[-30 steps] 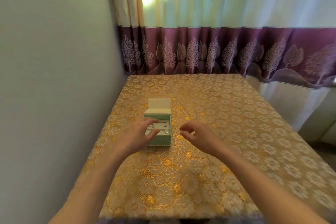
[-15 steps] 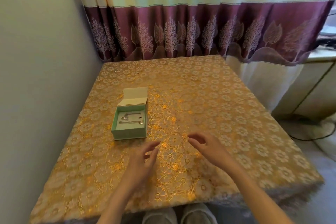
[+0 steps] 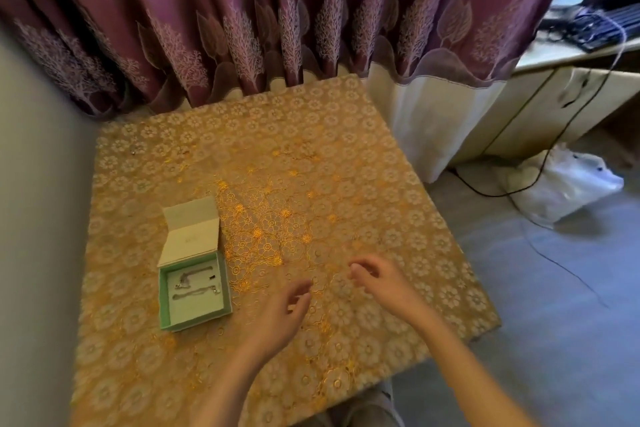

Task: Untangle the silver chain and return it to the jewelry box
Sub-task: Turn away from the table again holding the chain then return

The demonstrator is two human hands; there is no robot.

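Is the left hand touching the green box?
Apart. The head view shows the left hand over the tablecloth, to the right of the box, with patterned cloth plainly visible between them.

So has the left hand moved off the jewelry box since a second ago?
Yes. The left hand was touching the jewelry box; now it hovers to the box's right, apart from it, holding nothing.

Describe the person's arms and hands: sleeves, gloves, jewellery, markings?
Both forearms are bare to the frame's bottom edge; no sleeve shows. The left hand and right hand are bare too: no gloves, and no ring, watch or bracelet shows. No markings are evident, though the picture is slightly blurred.
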